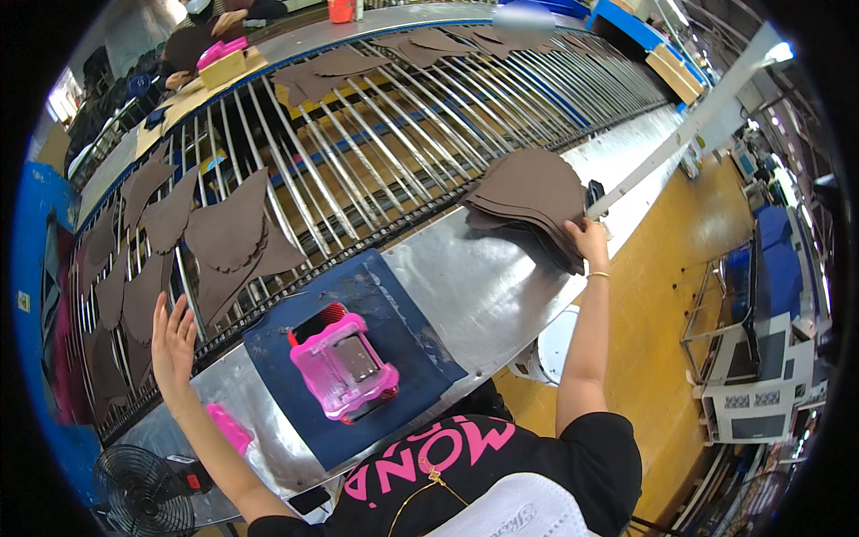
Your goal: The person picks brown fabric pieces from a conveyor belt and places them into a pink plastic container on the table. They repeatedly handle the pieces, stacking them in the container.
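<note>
My left hand [174,345] is raised beside the roller conveyor, fingers stretched and spread, holding nothing. Close to it, flat brown cut pieces [219,231], some with scalloped edges, lie on the rollers. My right hand [589,243] is at the right edge of a stack of similar brown pieces [528,192], its fingers closed on that edge. The stack rests on the metal table and hangs slightly over its side. Between my arms, a pink plastic holder [344,367] with a grey part in its middle sits on a dark blue mat [277,345].
The roller conveyor [376,134] runs along the table's far side, carrying more brown pieces. A pink item [230,428] lies near my left forearm. A black fan [143,490] stands at lower left. A slanting pale post [689,130] rises beside the stack. Another person works across the conveyor.
</note>
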Available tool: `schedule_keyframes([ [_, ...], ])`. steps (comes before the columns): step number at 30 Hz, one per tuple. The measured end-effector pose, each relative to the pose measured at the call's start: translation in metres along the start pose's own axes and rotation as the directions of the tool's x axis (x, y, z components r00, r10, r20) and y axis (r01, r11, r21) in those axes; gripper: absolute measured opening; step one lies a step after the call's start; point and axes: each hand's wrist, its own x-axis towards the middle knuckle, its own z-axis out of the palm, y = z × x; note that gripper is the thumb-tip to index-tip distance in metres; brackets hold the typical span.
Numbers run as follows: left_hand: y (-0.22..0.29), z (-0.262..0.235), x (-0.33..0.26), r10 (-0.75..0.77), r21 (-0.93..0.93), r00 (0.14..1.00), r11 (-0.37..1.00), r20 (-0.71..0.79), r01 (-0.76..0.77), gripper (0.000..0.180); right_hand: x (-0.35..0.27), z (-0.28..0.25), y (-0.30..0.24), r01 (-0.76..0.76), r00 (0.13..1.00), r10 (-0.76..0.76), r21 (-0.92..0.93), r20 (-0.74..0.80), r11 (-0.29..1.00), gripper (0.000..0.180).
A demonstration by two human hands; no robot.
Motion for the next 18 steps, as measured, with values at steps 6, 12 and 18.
schedule_keyframes([
  [6, -0.011, 0.009, -0.064, 0.052, 0.031, 0.995, 0.998, -0.083, -0.05, 0.044, -0.026, -0.028, -0.054, -0.264, 0.961, 0.258, -0.06, -0.1, 0.963, 0.062],
  [12, -0.014, 0.062, -0.087, 0.107, 0.101, 0.987, 0.99, -0.115, -0.096, 0.043, -0.02, -0.023, -0.049, 0.053, 0.985, -0.049, 0.018, -0.164, 0.998, 0.03],
  [18, -0.023, 0.151, -0.077, 0.052, 0.511, 0.997, 0.856, 0.062, -0.076, 0.045, -0.084, -0.099, -0.153, 0.217, 0.974, -0.188, 0.777, -0.129, 0.59, 0.022],
])
